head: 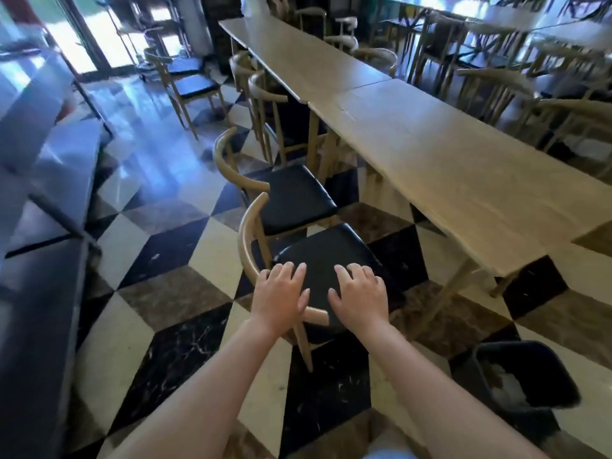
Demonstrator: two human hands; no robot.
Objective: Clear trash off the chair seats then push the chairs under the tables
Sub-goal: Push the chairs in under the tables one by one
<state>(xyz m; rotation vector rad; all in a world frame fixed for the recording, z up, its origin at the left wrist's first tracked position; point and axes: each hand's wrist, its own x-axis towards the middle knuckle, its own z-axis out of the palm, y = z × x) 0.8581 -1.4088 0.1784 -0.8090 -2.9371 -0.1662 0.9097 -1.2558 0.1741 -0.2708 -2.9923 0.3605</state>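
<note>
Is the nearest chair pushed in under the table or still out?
Out: the nearest chair stands fully clear of the table, checkered floor between them.

We see our left hand point(281, 293) and right hand point(359, 294) bare, without gloves, rings or watch; both forearms are uncovered, and no sleeve reaches into view.

I see a glossy floor point(172, 226) of black, cream and brown marble diamonds. Daylight glares through the glass doors point(82, 38) at upper left. A dark bench point(39, 260) lines the left side; a black bin point(526, 376) stands lower right.
</note>
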